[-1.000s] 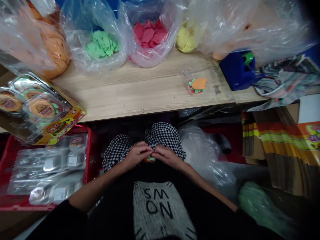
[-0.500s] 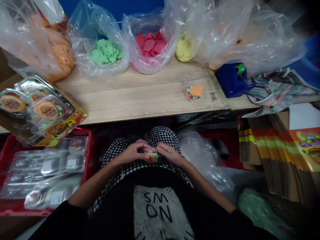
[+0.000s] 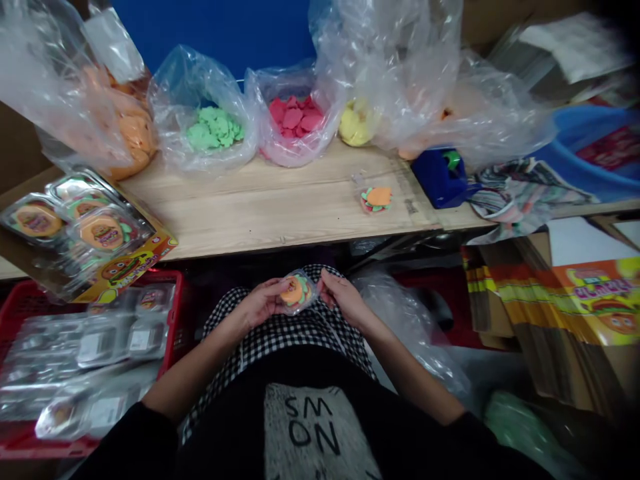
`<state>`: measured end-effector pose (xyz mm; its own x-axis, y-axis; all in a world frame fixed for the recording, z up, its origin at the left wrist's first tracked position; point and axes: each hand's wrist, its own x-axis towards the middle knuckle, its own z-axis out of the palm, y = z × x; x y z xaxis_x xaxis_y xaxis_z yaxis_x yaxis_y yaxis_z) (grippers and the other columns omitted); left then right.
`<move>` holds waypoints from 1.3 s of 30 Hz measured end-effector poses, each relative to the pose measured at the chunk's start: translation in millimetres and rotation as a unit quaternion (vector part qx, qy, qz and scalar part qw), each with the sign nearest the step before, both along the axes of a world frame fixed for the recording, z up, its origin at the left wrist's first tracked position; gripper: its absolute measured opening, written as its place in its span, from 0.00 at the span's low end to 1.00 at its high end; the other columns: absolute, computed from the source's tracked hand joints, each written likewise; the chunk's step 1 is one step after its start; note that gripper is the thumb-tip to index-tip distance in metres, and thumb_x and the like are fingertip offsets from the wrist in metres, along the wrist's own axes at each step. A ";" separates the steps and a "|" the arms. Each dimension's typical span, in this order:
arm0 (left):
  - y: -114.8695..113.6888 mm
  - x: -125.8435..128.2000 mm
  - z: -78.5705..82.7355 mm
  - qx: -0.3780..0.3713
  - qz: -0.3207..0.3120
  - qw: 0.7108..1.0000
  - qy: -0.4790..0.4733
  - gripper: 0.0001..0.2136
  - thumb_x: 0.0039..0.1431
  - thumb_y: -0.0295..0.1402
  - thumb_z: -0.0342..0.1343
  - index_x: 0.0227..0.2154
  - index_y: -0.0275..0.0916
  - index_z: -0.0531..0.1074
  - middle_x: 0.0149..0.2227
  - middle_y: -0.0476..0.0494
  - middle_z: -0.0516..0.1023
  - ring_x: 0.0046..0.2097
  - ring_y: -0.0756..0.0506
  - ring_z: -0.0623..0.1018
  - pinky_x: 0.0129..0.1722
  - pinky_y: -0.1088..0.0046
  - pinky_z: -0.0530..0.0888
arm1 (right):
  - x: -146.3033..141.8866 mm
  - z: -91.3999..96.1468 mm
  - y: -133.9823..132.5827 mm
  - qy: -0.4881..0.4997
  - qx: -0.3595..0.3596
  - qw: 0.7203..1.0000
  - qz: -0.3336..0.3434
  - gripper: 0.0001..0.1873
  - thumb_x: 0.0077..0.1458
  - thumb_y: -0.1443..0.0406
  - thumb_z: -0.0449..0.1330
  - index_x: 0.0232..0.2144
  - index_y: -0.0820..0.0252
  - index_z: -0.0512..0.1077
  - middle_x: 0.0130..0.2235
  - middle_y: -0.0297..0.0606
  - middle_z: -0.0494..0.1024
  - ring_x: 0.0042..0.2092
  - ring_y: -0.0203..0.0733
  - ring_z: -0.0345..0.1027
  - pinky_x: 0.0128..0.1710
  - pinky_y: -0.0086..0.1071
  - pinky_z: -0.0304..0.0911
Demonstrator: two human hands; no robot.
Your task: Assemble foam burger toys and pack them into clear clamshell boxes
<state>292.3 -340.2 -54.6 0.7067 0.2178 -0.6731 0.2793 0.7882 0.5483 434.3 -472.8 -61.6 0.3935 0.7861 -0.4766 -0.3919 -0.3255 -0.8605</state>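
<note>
Both hands hold a small clear packet [image 3: 299, 291] with a burger-shaped piece inside, up above the lap. The left hand [image 3: 260, 303] pinches the packet's left edge, and the right hand [image 3: 343, 300] grips its right edge with narrowly closed fingers. Below them lies a black-and-white checked cloth [image 3: 285, 340] over a black top with a grey lettered panel [image 3: 320, 427].

To the left, a red basket [image 3: 173, 313] holds sealed packs. To the right are a crumpled clear bag [image 3: 405, 327], a green bag [image 3: 520, 433] and printed cardboard sheets [image 3: 585, 307].

Past the hands runs a wooden bench [image 3: 260, 223]. On it are blister trays on a printed card [image 3: 123, 270], a second burger piece [image 3: 376, 199], a blue tape dispenser [image 3: 443, 179], and clear bags of green [image 3: 214, 128], red [image 3: 295, 119], yellow [image 3: 356, 125] and orange [image 3: 135, 133] pieces.
</note>
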 end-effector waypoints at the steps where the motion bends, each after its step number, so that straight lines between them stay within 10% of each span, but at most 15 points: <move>1: 1.4 1.6 1.0 -0.013 0.004 1.000 -0.004 0.15 0.45 0.34 0.60 0.37 0.33 0.70 0.35 0.40 0.75 0.35 0.46 0.75 0.36 0.66 0.73 | 1.9 3.5 -0.3 -0.002 -0.002 1.000 0.004 0.25 0.47 0.44 0.48 0.19 0.59 0.62 0.14 0.27 0.58 0.17 0.30 0.46 0.16 0.27 0.42; 16: -19.2 21.4 2.7 0.016 0.112 0.993 -0.026 0.15 0.43 0.30 0.62 0.35 0.36 0.68 0.35 0.45 0.74 0.35 0.48 0.74 0.39 0.69 0.71 | 1.0 7.5 4.8 -0.107 0.030 0.994 -0.023 0.19 0.47 0.48 0.52 0.24 0.58 0.58 0.23 0.28 0.59 0.23 0.31 0.51 0.21 0.26 0.51; 19: -34.9 16.4 -1.3 0.044 0.050 0.997 -0.039 0.16 0.40 0.30 0.63 0.34 0.36 0.68 0.37 0.46 0.73 0.38 0.48 0.73 0.42 0.69 0.68 | 11.3 13.3 -2.2 -0.151 0.047 0.987 0.019 0.18 0.46 0.51 0.56 0.24 0.58 0.57 0.24 0.27 0.58 0.26 0.31 0.52 0.25 0.26 0.53; 25: -40.7 -0.1 -1.2 0.151 -0.178 0.971 -0.054 0.19 0.41 0.34 0.62 0.38 0.34 0.66 0.38 0.44 0.72 0.41 0.47 0.71 0.42 0.69 0.66 | 33.8 23.8 -15.1 -0.180 0.056 0.928 0.322 0.16 0.50 0.53 0.53 0.24 0.60 0.60 0.24 0.28 0.59 0.26 0.31 0.52 0.24 0.25 0.50; 31: -25.2 5.5 1.5 0.386 -0.169 0.906 -0.031 0.13 0.48 0.40 0.55 0.32 0.35 0.70 0.34 0.46 0.71 0.38 0.48 0.69 0.40 0.71 0.65 | 21.7 12.8 -4.1 -0.241 0.061 0.900 0.357 0.15 0.52 0.54 0.51 0.25 0.60 0.59 0.24 0.28 0.58 0.26 0.31 0.51 0.24 0.26 0.49; 39: -31.4 2.6 -5.5 0.370 -0.149 0.916 -0.039 0.09 0.47 0.36 0.56 0.29 0.35 0.70 0.30 0.47 0.71 0.35 0.49 0.69 0.38 0.74 0.65 | 8.0 15.3 -9.6 -0.320 0.044 0.874 0.363 0.14 0.54 0.57 0.50 0.23 0.59 0.57 0.24 0.29 0.59 0.27 0.32 0.51 0.25 0.27 0.48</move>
<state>294.8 -371.6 -60.1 0.8484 0.3838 -0.3645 0.3591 0.0884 0.9291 442.4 -482.4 -46.3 -0.0614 0.9620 -0.2659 0.4615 -0.2088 -0.8622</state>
